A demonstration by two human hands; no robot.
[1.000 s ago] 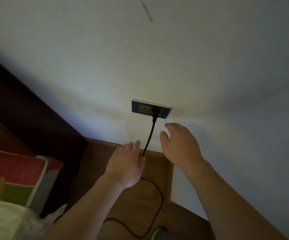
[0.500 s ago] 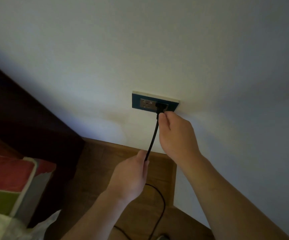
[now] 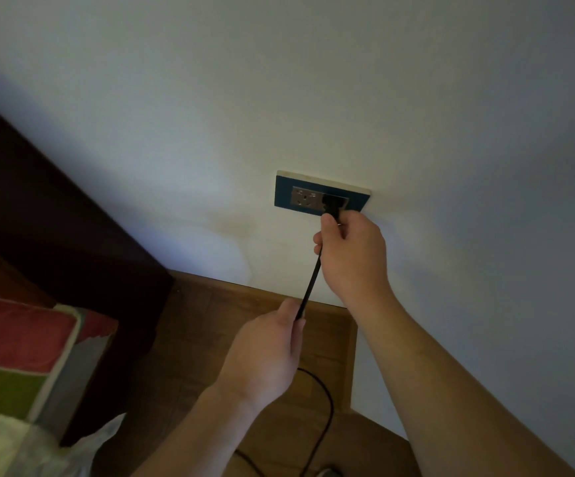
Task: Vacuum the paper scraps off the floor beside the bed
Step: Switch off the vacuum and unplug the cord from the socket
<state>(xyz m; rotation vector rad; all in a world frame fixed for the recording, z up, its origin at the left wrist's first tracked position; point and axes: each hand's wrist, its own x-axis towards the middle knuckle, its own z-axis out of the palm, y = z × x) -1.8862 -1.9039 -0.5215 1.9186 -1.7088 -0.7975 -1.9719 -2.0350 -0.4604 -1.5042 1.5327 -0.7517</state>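
My right hand (image 3: 351, 259) pinches the plug (image 3: 330, 205) at the socket (image 3: 299, 196), half hiding it, while my left hand (image 3: 265, 356) grips its cord (image 3: 310, 287), fingers curled out of sight.

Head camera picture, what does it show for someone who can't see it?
The right hand pinches a black plug sitting in a blue wall socket, while the left hand holds its cord lower down. Below are a wooden floor and the corner of a colourful bed cover.
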